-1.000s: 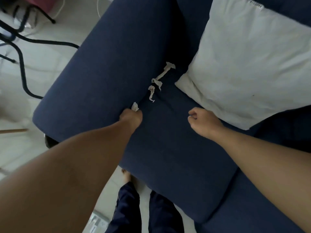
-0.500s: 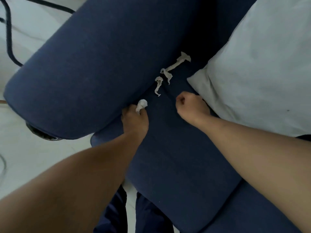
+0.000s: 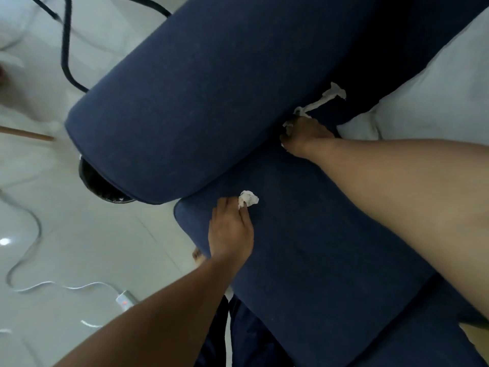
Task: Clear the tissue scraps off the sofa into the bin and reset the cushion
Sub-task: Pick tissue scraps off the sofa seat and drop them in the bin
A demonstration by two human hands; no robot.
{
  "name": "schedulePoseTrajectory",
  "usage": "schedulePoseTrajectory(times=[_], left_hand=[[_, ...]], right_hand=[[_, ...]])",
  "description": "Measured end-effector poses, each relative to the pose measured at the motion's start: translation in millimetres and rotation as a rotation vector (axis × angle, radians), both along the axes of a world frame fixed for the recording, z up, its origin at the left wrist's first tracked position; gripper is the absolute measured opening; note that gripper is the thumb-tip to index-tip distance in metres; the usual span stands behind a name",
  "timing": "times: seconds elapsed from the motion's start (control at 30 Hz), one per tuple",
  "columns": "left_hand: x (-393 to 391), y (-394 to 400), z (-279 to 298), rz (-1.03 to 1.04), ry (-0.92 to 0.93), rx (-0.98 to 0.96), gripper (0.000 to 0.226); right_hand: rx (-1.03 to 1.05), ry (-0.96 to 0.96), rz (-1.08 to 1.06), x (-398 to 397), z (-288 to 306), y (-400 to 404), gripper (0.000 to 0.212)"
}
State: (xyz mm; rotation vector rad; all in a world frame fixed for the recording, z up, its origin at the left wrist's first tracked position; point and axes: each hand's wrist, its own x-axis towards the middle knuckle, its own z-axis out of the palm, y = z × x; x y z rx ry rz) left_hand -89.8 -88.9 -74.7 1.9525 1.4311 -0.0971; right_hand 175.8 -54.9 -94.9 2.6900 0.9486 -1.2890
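Note:
My left hand (image 3: 230,231) hovers over the front corner of the navy sofa seat (image 3: 304,247) and pinches a crumpled white tissue scrap (image 3: 248,198) between its fingertips. My right hand (image 3: 304,136) is pressed into the crease between seat and armrest, its fingers closed on small tissue scraps (image 3: 288,126). A longer twisted tissue strip (image 3: 325,98) lies in the crease just beyond that hand, touching it. The white cushion (image 3: 423,96) rests on the seat at the right, its corner beside my right wrist. The dark bin (image 3: 103,185) stands on the floor, mostly hidden under the armrest's end.
The thick navy armrest (image 3: 198,96) runs diagonally over the bin. White cables and a small adapter (image 3: 124,301) trail over the pale tiled floor at left. Black chair legs (image 3: 66,49) and a wooden stick (image 3: 26,134) are at the upper left. My legs stand below.
My right hand has moved forward from the seat onto the scraps in the crease and closed on them. My left hand has drawn back toward the seat's front corner with its scrap.

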Motion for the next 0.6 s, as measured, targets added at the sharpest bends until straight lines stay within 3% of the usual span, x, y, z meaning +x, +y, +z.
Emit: schedulePoseTrajectory(times=[0.13, 0.37, 0.6], left_hand=[[-8, 16, 7, 0.035, 0.016, -0.111, 0.03], [-35, 36, 13, 0.032, 0.218, -0.258, 0.034], [-74, 50, 20, -0.024, 0.235, -0.292, 0.037]], right_hand=[[-0.044, -0.036, -0.006, -6, -10, 6, 0.051], [-0.023, -0.138, 0.053, -40, 6, -10, 0.025], [0.124, 0.0, 0.054, -107, 40, -39, 0.024]])
